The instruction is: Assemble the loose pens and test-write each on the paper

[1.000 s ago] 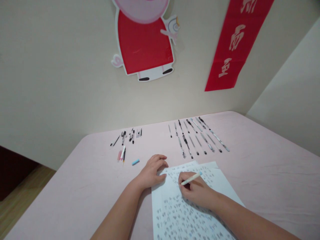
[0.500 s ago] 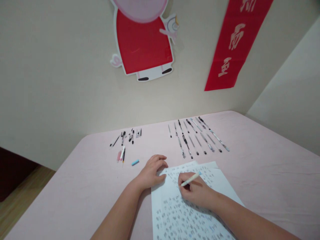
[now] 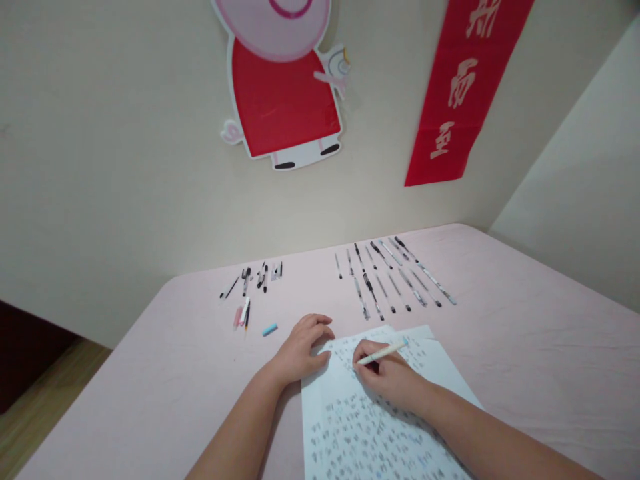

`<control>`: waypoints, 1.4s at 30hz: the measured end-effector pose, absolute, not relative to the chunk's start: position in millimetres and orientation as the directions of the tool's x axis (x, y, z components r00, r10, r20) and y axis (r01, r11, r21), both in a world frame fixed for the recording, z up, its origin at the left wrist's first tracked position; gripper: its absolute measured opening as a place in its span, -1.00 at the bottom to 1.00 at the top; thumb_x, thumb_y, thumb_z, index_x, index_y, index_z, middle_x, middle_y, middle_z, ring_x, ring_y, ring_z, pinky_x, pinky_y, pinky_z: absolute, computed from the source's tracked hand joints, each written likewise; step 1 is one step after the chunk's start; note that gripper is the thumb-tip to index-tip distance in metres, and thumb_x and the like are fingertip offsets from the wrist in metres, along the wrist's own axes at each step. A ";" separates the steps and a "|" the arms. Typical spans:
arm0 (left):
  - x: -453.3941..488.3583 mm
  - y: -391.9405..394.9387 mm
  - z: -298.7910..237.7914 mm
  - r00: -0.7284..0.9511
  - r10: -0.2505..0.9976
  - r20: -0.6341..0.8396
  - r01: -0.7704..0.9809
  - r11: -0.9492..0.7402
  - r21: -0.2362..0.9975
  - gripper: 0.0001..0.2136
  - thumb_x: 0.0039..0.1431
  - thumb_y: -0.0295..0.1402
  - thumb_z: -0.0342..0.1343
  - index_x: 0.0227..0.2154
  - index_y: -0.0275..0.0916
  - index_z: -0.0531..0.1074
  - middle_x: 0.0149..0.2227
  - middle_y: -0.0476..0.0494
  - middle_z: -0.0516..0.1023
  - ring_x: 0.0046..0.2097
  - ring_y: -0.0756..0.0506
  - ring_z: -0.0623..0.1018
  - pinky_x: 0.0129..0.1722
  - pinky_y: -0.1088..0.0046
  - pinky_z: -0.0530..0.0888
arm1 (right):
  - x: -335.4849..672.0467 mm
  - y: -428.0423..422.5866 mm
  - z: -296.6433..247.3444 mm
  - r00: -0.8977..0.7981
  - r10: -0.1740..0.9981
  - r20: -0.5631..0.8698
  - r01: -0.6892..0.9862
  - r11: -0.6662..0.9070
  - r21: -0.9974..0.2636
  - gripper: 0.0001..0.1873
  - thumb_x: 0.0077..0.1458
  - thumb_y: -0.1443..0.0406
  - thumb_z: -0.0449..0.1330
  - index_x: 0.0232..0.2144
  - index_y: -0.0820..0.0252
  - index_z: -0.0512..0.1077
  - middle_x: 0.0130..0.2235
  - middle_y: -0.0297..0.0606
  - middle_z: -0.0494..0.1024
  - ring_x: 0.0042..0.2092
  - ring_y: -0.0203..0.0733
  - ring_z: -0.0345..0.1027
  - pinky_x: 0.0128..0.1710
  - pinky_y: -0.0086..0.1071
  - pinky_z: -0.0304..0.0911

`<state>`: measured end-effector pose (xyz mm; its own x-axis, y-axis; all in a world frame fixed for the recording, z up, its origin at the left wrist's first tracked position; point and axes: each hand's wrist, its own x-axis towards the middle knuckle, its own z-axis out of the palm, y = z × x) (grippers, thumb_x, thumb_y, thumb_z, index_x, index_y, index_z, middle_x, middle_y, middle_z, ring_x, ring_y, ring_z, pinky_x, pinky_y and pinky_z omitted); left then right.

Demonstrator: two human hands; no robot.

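Observation:
My right hand is closed around a cream-coloured pen with a light blue end, its tip down near the paper. Under that hand lie sheets of white paper covered in rows of dark handwriting, with a few bluish marks. My left hand rests with its fingers apart at the top left edge of the sheets, holding nothing. A blue pen cap lies on the pink cloth just left of it. The pen tip itself is hidden by my fingers or too small to make out.
Several pens and refills lie in two slanted rows at the back right of the pink-covered table. Another group of black pens and parts lies at the back left, with a pink and white marker nearer. A wall rises behind.
My right hand has shifted slightly left and up on the paper, and the pen is tilted a little flatter. The view has tipped slightly upward. My left hand stays at the paper's edge.

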<state>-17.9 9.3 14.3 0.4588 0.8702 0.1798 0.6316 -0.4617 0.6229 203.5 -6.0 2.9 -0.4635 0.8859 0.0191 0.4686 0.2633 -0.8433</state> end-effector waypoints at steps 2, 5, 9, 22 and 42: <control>-16.8 8.7 12.5 0.426 0.881 0.207 0.639 -0.455 0.620 -0.78 -0.02 -0.52 0.08 -0.28 -0.17 0.43 -0.01 -0.16 0.39 0.06 -0.14 0.35 0.08 0.26 0.29 | 203.3 -4.1 0.9 -0.467 0.883 0.042 0.430 0.269 -0.862 -0.88 -0.07 0.44 0.06 -0.48 0.17 0.36 -0.50 -0.40 0.37 -0.44 -0.31 0.21 -0.43 -0.46 0.09; -17.5 9.7 9.7 0.371 0.896 0.246 0.669 -0.441 0.598 -0.83 0.06 -0.51 0.02 -0.30 -0.19 0.43 -0.07 -0.17 0.43 0.01 -0.12 0.39 0.05 0.28 0.32 | 203.5 -1.3 -0.7 -0.466 0.883 0.052 0.371 0.249 -0.895 -0.89 -0.08 0.45 0.06 -0.48 0.18 0.35 -0.51 -0.41 0.34 -0.46 -0.32 0.18 -0.45 -0.47 0.08; -28.8 15.2 10.6 0.288 0.913 0.288 0.737 -0.403 0.542 -0.84 0.14 -0.44 -0.01 -0.26 -0.20 0.44 -0.10 -0.18 0.45 -0.03 -0.12 0.41 0.02 0.27 0.34 | 205.8 1.0 3.4 -0.436 0.900 0.030 0.324 0.188 -0.927 -0.86 -0.06 0.43 0.07 -0.42 0.19 0.41 -0.49 -0.38 0.37 -0.45 -0.32 0.19 -0.45 -0.46 0.09; -83.6 17.3 32.2 -0.017 0.994 0.107 0.966 -0.012 0.259 -0.85 0.04 -0.41 -0.02 -0.35 -0.22 0.43 -0.24 -0.18 0.49 -0.10 -0.21 0.45 0.14 0.01 0.07 | 209.5 2.9 -4.1 -0.410 0.907 -0.096 -0.047 -0.126 -0.991 -0.61 0.01 0.12 0.19 -0.17 0.24 0.51 -0.31 -0.14 0.56 -0.47 -0.31 0.32 -0.54 -0.44 0.15; -22.3 11.7 33.6 0.143 0.971 0.191 0.609 -0.238 0.756 -0.82 -0.03 -0.52 -0.06 -0.37 -0.21 0.37 -0.27 -0.09 0.42 -0.20 -0.07 0.45 -0.17 0.36 0.45 | 214.5 4.0 6.7 -0.231 0.973 -0.013 -0.029 -0.020 -0.999 -0.65 0.07 0.00 0.11 -0.33 0.16 0.37 -0.54 -0.38 0.35 -0.53 -0.31 0.19 -0.56 -0.46 0.11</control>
